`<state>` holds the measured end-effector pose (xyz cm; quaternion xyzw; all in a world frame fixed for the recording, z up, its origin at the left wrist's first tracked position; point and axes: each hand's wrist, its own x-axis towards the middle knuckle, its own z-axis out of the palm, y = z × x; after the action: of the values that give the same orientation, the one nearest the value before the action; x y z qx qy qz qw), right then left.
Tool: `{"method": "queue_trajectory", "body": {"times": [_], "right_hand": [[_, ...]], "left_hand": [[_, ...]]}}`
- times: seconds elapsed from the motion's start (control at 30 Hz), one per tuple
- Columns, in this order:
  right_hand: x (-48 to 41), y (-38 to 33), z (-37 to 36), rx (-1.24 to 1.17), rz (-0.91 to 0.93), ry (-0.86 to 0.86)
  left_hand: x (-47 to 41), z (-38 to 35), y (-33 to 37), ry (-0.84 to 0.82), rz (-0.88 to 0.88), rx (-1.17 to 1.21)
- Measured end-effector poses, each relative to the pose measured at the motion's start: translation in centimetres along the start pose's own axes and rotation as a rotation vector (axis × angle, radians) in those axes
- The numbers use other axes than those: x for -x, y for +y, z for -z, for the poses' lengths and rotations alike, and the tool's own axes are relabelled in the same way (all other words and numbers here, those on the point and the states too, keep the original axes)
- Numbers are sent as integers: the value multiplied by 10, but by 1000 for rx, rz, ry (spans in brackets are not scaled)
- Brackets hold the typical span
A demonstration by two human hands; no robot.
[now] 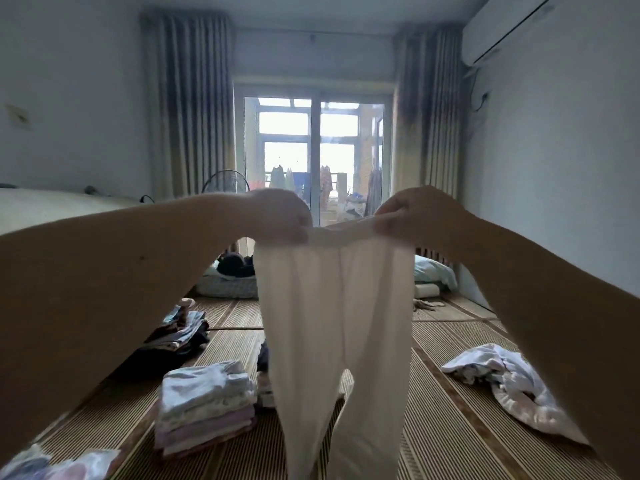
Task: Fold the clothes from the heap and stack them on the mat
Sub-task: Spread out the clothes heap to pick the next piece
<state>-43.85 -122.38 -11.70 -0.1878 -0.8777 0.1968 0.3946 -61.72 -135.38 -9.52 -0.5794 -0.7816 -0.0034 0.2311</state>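
Single view, head-worn, wide-angle. Room is faced lengthwise toward the balcony door (317,150), with slight downward tilt. Left hand (280,216) and right hand (415,213), holding cream leggings (332,306), are framed close at centre; woven mat (450,410) is seen below.

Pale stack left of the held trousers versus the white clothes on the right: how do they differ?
The pale stack is squared-off, flat layers; the white clothes lie crumpled and loose. The pale stack stands taller; the white clothes sprawl wider. Both rest on the mat.
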Motion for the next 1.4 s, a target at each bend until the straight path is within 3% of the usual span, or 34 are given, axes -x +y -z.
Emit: {"method": "queue_trajectory", "body": {"times": [0.07, 0.17, 0.4, 0.5, 0.7, 0.9, 1.0, 1.2, 1.3, 1.4], "right_hand": [[3, 7, 7, -62, 13, -12], [9, 21, 10, -286, -28, -38], [25, 46, 8, -479, -118, -81], [33, 54, 10, -532, -159, -140], [51, 71, 17, -698, -150, -259], [62, 79, 31, -835, -147, -336], [64, 79, 30, -864, -138, -281], [52, 71, 27, -604, -133, 59], [44, 77, 32, -440, -113, 70], [33, 91, 29, -288, -196, 48]], "left_hand": [[5, 3, -4, 30, -49, 18], [17, 7, 5, 48, -64, 269], [35, -3, 57, -237, -101, 996], [31, -15, 79, -126, -77, 773], [20, -20, 98, 113, -178, 779], [14, -17, 107, 149, -235, 991], [13, -17, 112, 133, -205, 1171], [1, -30, 112, 102, 67, 1227], [-9, -41, 106, 72, 189, 1023], [-25, -56, 106, -18, 282, 1069]]}}
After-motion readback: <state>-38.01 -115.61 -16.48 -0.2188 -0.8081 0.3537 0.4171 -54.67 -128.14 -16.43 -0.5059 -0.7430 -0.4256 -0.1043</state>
